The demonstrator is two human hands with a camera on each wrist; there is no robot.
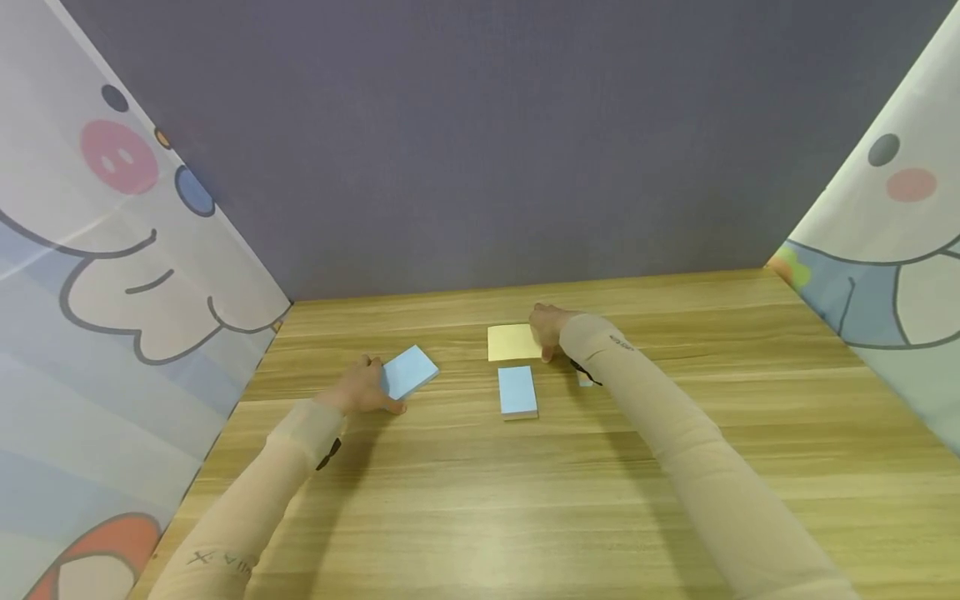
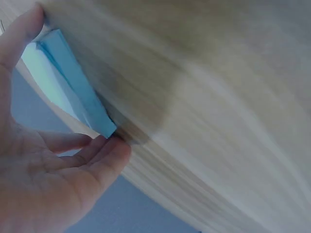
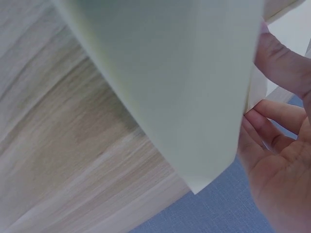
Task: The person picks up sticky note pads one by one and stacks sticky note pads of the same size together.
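Note:
At the left of the table, my left hand (image 1: 362, 386) holds a light blue sticky note pad (image 1: 409, 372) by its near side. In the left wrist view the blue pad (image 2: 80, 85) spans from the thumb to the fingertips. Farther right and back, my right hand (image 1: 550, 327) grips the right end of a pale yellow sticky note pad (image 1: 512, 342). Thumb and fingers meet the edges of the yellow pad (image 3: 184, 87) in the right wrist view, where it looms close to the camera. A second blue sticky note pad (image 1: 517, 390) lies just in front of the yellow one.
A small pale item (image 1: 585, 379) shows partly from under the right wrist. The wood-grain table (image 1: 465, 492) ends at a grey-blue panel (image 1: 510, 150) behind. Cartoon-printed sheets (image 1: 142, 275) flank the left and right sides.

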